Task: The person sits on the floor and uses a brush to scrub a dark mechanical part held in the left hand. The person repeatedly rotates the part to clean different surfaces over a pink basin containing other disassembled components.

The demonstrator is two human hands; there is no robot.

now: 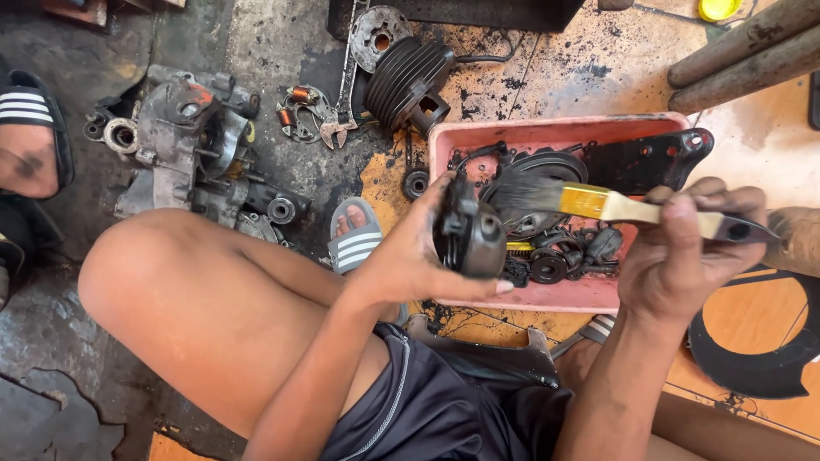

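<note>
I have my left hand (401,256) cupped around a dark, greasy round engine part (470,235), fingers wrapped over its back so that its face tilts up toward me and sits just above the near edge of the pink plastic tub (478,137); held there, I judge, so whatever runs off falls back into the tub and not onto the floor. My right hand (683,248) is closed around the pale wooden handle of a paintbrush (598,203), gripped near the tail end with the dark bristles pointing left, their tips just beside the part (I cannot tell whether they touch it). The tub under both hands holds a heap of blackened pieces: rings, small gears and a flat black bracket plate (649,158) leaning on its far rim. Beyond the tub on the stained concrete floor (290,43) lies a finned cylinder (410,81), and further left a grey engine casing (184,137) with a coil plate (303,111) near it, all well apart from my hands. My sandalled foot (354,239) rests between the casing and the tub. Another person's sandalled foot (30,137) shows at the left edge.
</note>
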